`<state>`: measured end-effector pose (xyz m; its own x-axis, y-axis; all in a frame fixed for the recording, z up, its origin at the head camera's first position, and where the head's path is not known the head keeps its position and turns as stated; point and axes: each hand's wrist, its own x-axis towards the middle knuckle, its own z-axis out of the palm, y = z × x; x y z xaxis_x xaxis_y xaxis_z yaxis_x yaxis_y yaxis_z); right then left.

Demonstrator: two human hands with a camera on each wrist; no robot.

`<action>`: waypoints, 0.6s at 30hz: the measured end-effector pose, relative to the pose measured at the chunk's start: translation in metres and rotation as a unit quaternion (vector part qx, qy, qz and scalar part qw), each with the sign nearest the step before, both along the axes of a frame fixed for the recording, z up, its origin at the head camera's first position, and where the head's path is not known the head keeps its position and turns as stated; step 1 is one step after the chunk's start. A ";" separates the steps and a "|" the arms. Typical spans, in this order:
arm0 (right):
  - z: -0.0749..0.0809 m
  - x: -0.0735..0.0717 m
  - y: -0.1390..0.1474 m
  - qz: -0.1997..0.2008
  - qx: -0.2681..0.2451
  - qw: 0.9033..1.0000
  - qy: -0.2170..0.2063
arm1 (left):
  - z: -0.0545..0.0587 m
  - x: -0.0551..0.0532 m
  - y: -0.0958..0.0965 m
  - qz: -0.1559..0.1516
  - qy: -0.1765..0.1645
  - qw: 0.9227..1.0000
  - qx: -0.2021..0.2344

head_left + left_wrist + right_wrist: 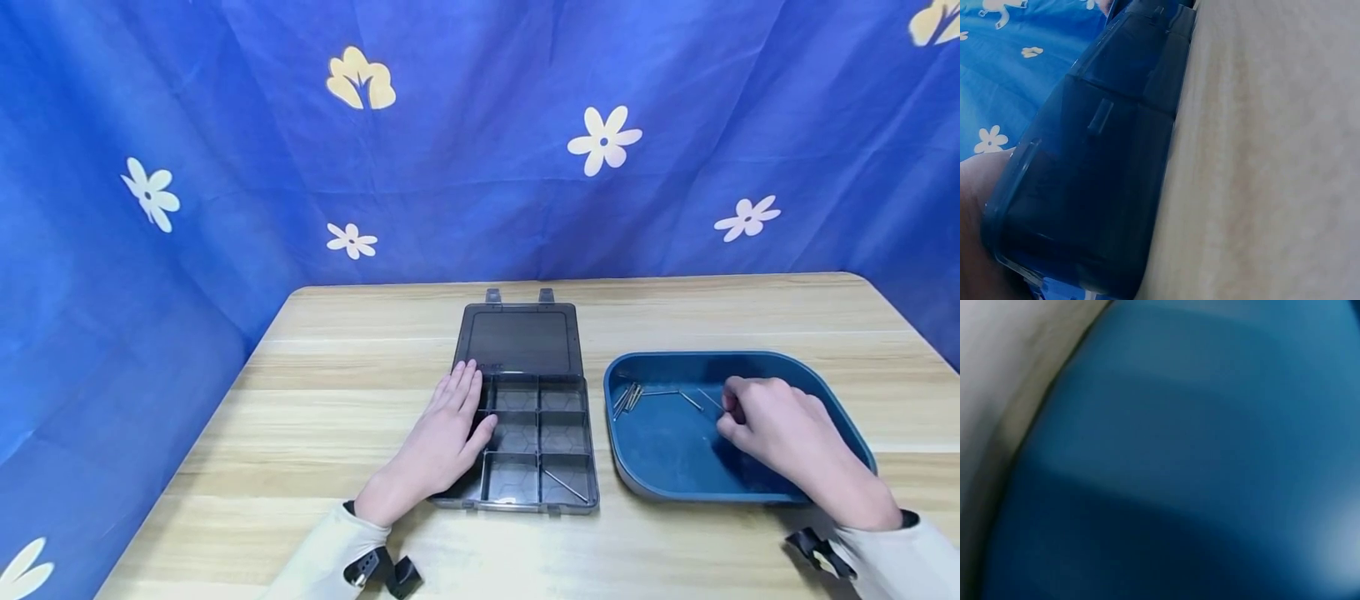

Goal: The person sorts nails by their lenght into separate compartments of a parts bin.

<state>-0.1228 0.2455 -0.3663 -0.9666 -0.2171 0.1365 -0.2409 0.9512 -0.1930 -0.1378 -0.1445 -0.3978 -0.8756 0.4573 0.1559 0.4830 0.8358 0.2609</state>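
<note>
My left hand [442, 437] lies with straight fingers over the left side of a dark see-through compartment box [512, 477], covering part of its left column. Its lid [519, 337] is folded back behind it. One nail [566, 485] lies slanted in the front right compartment. In the left wrist view, the box's side wall [1085, 187] fills much of the picture, with part of the hand at its edge. Over a blue tray [660, 467], my right hand [783, 421] has curled fingers and pinches a thin nail [710, 399], its free end pointing left.
Inside the tray, several silver and brass-coloured nails [628, 398] lie at the left end, with another short metal piece [691, 402] nearer the middle. Box and tray stand side by side on a wooden table [315, 433]. A blue flowered curtain [465, 167] hangs behind.
</note>
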 end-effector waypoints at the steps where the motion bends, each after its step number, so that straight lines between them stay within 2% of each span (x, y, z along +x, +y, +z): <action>1: 0.001 0.000 -0.002 0.001 0.001 1.000 0.002 | 0.000 0.000 0.000 0.001 -0.002 1.000 0.000; 18: 0.008 -0.003 -0.032 0.033 -0.022 0.999 0.035 | 0.000 0.001 0.000 0.001 -0.002 1.000 0.001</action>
<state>-0.1255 0.2134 -0.3582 -0.9383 -0.2720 0.2135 -0.3167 0.9239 -0.2147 -0.1370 -0.1447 -0.3983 -0.8768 0.4558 0.1532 0.4808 0.8361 0.2643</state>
